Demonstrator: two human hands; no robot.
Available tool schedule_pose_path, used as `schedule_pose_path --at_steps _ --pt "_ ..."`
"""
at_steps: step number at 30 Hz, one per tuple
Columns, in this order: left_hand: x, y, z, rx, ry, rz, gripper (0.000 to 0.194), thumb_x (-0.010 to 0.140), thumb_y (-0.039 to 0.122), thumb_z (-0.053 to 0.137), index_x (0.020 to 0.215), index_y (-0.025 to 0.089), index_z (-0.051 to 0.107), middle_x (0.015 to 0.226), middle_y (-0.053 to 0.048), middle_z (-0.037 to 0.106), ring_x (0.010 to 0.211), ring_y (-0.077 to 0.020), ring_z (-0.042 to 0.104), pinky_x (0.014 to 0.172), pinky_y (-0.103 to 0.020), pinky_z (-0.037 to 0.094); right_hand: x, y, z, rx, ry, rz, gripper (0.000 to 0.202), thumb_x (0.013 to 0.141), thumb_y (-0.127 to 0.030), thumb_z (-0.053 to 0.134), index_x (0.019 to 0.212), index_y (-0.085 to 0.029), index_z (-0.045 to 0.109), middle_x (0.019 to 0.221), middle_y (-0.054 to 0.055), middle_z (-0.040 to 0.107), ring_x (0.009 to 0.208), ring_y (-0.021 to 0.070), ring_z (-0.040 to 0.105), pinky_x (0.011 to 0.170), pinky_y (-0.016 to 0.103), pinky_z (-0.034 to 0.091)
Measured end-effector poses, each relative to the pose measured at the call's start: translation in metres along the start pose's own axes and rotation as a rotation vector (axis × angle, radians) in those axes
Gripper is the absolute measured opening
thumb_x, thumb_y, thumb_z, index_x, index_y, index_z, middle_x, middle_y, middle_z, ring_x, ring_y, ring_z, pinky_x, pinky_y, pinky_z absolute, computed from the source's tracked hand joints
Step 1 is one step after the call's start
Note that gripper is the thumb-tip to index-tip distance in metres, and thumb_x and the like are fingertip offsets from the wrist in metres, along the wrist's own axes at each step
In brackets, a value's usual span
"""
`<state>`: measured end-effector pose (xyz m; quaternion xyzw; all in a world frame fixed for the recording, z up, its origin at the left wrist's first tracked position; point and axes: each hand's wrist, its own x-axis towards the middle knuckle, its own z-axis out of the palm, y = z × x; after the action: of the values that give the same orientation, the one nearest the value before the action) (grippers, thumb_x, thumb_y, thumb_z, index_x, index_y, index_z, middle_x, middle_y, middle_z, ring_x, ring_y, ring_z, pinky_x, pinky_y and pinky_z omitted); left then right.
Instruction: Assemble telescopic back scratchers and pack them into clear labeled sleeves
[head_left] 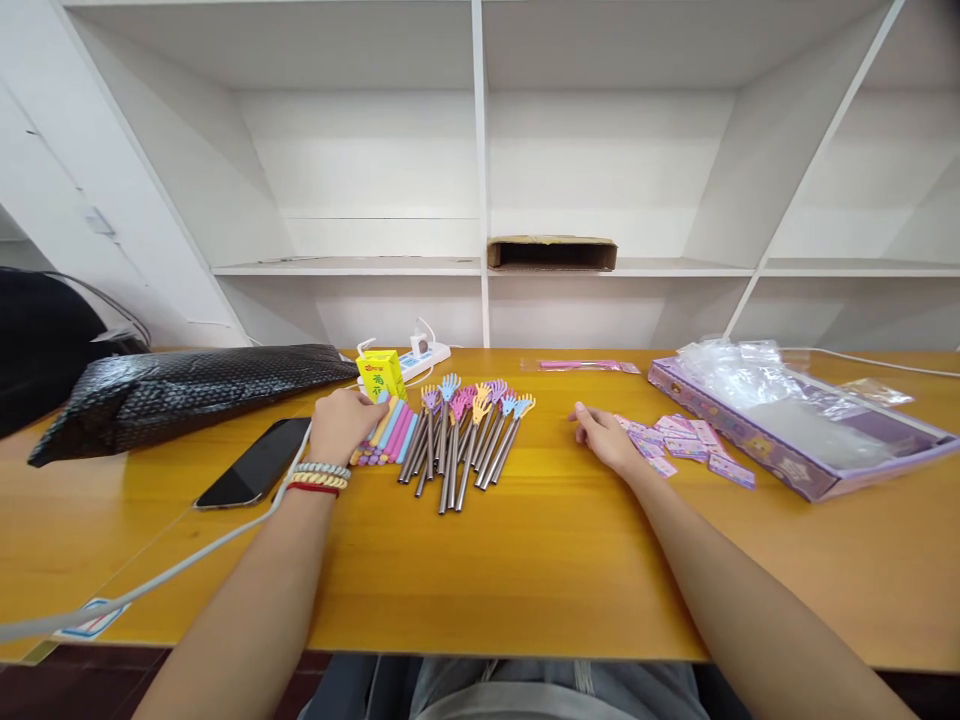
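My left hand [345,425] is at a pile of pastel foam-like tubes [390,435], its fingers bent over the left side of the pile; what the fingertips hold is too small to make out. Just right of the tubes lie several metal rods with small coloured hand-shaped ends [469,430], their ends pointing away from me. My right hand [596,430] rests on the table with its fingers loosely curled and apart, nothing in it. Beside it, to the right, is a scatter of pink and purple printed cards [682,440].
A purple box [802,465] with clear plastic bags stands at the right. Behind are a packaged pink item [585,366], a yellow drink carton [381,374] and a power strip [420,362]. A phone [255,465], white cable and black wrapped package [195,390] lie left.
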<state>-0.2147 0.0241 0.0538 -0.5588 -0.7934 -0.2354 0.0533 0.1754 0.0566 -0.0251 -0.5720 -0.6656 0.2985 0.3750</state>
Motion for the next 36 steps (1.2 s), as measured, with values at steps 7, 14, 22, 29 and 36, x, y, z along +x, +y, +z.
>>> schedule_pose_path --at_steps 7,14,22,29,36 --pt "-0.002 0.005 -0.003 0.000 -0.021 -0.008 0.036 0.063 0.050 0.056 0.071 0.018 0.070 0.074 -0.013 0.068 0.075 -0.0313 0.061 0.064 -0.036 0.042 -0.002 -0.006 -0.002 -0.017 -0.013 -0.017 0.058 0.084 -0.064 0.026 0.086 -0.016 0.060 0.066 0.002 0.058 0.061 0.0135 0.051 0.060 0.025 0.036" --pt "-0.002 0.003 -0.001 0.002 -0.016 0.022 0.038 0.064 0.053 0.055 0.071 0.019 0.070 0.073 -0.012 0.068 0.076 -0.0320 0.061 0.066 -0.037 0.042 -0.002 -0.007 -0.002 -0.041 -0.010 -0.007 0.060 0.084 -0.066 0.026 0.082 -0.016 0.059 0.066 0.002 0.058 0.061 0.0140 0.051 0.060 0.025 0.036" --pt "-0.001 0.004 -0.004 -0.089 0.083 -0.038 0.054 0.070 0.062 0.045 0.080 0.015 0.069 0.082 -0.017 0.068 0.084 -0.0348 0.060 0.073 -0.040 0.043 0.000 -0.005 -0.002 -0.040 -0.004 -0.018 0.062 0.083 -0.067 0.025 0.082 -0.016 0.060 0.065 0.003 0.058 0.059 0.0137 0.051 0.057 0.025 0.036" --pt "-0.003 0.008 -0.013 -0.252 0.188 -0.069 0.048 0.074 0.059 0.043 0.081 0.017 0.065 0.085 -0.013 0.067 0.087 -0.0299 0.059 0.078 -0.037 0.042 0.000 -0.004 -0.002 -0.019 0.005 -0.010 0.062 0.083 -0.067 0.026 0.086 -0.016 0.061 0.065 0.003 0.058 0.058 0.0135 0.050 0.057 0.025 0.036" --pt "-0.032 0.052 -0.014 -0.308 0.240 0.073 0.036 0.079 0.050 0.045 0.087 0.017 0.056 0.070 -0.005 0.061 0.068 -0.0204 0.056 0.066 -0.030 0.040 0.001 0.000 -0.002 0.030 0.005 0.008 0.063 0.082 -0.067 0.027 0.089 -0.015 0.061 0.065 0.003 0.058 0.058 0.0128 0.050 0.057 0.024 0.036"
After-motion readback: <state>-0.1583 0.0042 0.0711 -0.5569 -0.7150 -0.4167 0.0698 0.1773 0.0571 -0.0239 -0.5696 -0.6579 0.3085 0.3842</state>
